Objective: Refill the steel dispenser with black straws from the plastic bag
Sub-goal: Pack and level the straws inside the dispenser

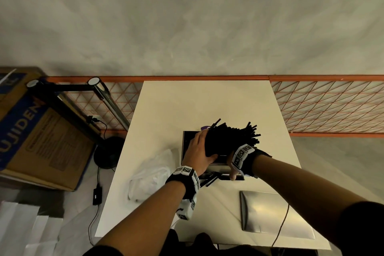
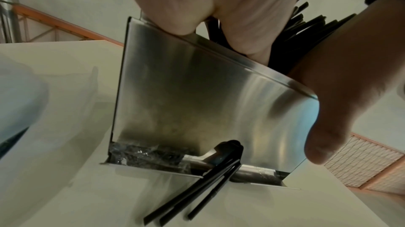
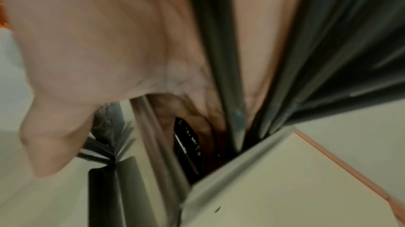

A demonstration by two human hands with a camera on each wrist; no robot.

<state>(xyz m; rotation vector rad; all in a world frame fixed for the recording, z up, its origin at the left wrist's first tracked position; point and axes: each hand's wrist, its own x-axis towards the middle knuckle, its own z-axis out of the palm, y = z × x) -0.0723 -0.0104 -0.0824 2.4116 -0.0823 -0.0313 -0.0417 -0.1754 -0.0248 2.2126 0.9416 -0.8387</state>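
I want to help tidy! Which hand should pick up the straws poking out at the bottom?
Probably the left hand: the loose straws lie just under its wrist. The right hand is close too.

The straws (image 1: pixel 230 137) are black, a dark fanned bundle, and a few more black ones (image 2: pixel 197 194) lie at the foot of the dispenser (image 2: pixel 197 95), which is brushed silver steel with dull grey-gold reflections. Its lid (image 1: pixel 270 212) on the table (image 1: pixel 207 102) has the same silver sheen; the table is cream-white. The bag (image 1: pixel 149 176) is a cloudy translucent white. Both wristbands (image 1: pixel 187 174) are black with white blocks carrying black-and-white square marker patterns. Behind runs an orange fence (image 1: pixel 324 108) of diamond lattice. The box (image 1: pixel 39 131) is brown cardboard with a blue stripe and white lettering. The floor (image 1: pixel 187 16) is mottled grey.
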